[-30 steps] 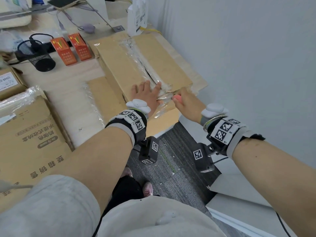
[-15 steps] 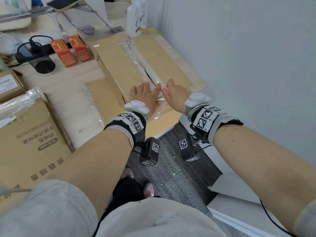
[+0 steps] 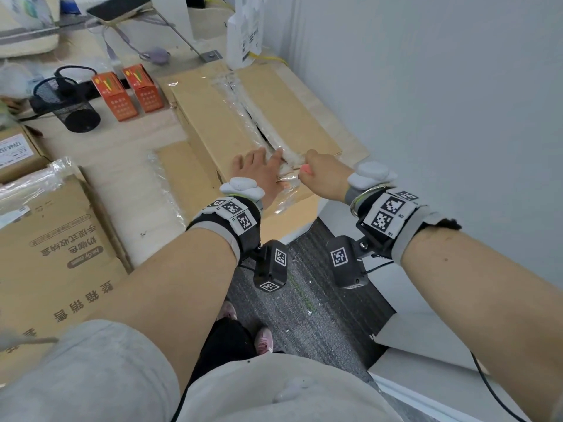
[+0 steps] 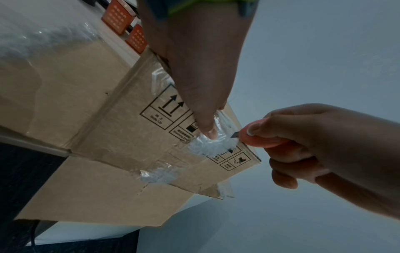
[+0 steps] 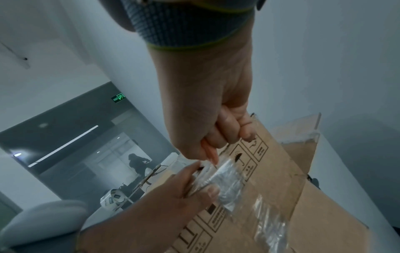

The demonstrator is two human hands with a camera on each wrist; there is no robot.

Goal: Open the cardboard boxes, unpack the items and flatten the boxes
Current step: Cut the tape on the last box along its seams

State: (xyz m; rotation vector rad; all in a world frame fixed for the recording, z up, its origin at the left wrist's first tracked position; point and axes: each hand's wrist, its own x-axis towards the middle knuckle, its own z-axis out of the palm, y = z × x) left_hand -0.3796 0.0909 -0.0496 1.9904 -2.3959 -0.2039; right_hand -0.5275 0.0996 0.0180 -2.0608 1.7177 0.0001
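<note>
A taped cardboard box stands on the table by the wall, its top seam partly split. My left hand lies flat on the box top at the near edge. Its thumb presses the clear tape on the front face. My right hand grips an orange utility knife in a fist. The short blade of the knife touches the tape at the top front edge, right beside the left thumb. The right wrist view shows the right hand above the tape.
A flattened cardboard sheet lies under the box and overhangs the table edge. A large printed box sits at left, with a small labelled box behind it. Two orange cartons, a black mesh cup and the wall are close by.
My right hand has brought the knife in leftward to the box seam, next to my left hand. The left hand has stayed on the box top.
</note>
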